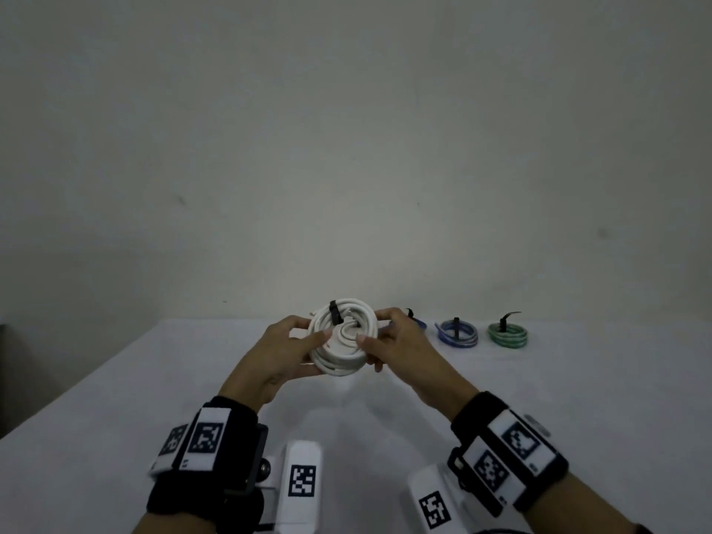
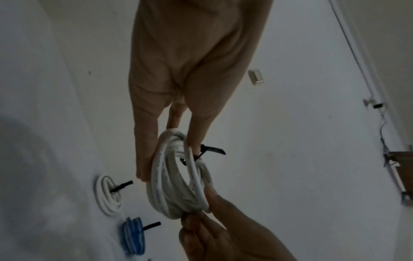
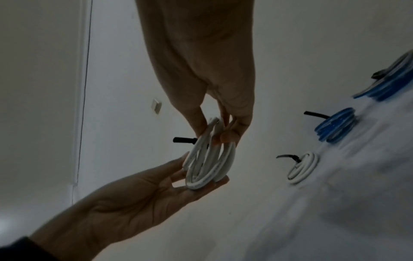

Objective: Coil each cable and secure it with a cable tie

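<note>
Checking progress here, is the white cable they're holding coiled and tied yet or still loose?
Coiled and tied: the white cable forms stacked loops, with a black cable tie wrapped around them, held between both hands.

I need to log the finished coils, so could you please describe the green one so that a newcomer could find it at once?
Look to the far edge of the white table, where tied coils lie in a row right of the hands. The green coil is the rightmost, beside the blue coil. It is the only green one, and its black tie tail curls right.
</note>
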